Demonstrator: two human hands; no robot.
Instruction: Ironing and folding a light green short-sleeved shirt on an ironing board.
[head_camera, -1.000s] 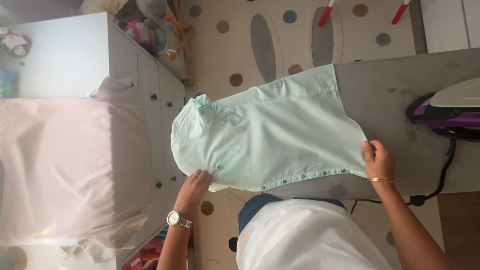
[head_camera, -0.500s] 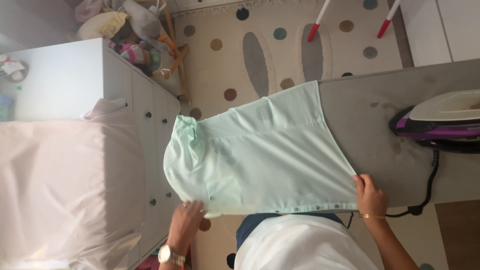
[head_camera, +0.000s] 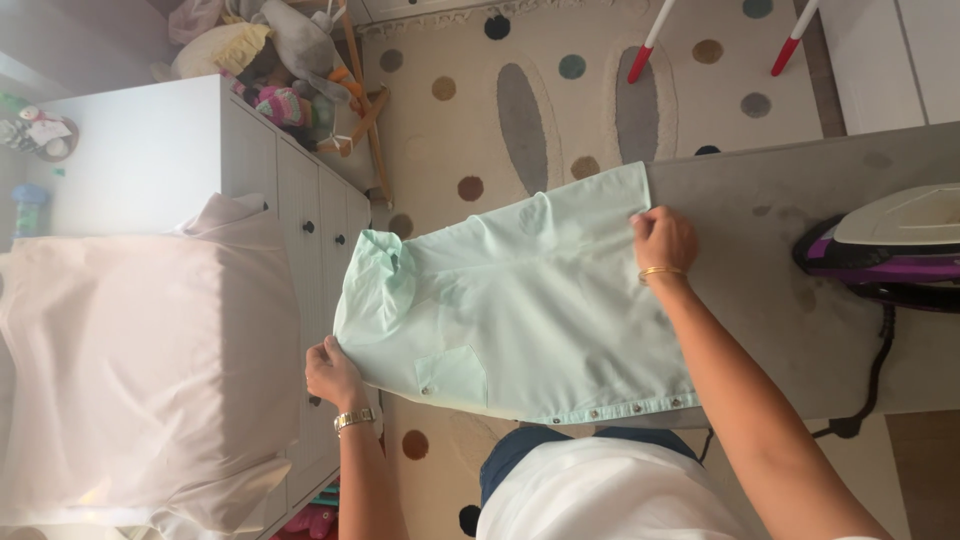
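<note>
Hands spreading a mint-green shirt on an ironing board

Left hand (head_camera: 333, 372) pinches the shirt (head_camera: 520, 310) at its shoulder edge, off the board's narrow end; right hand (head_camera: 663, 240) presses flat, fingers curled, on the shirt's far hem edge. The shirt lies across the grey ironing board (head_camera: 800, 250), collar hanging past its end. A purple-and-white iron (head_camera: 890, 250) sits toward the board's wide end, beyond the right hand.
</note>
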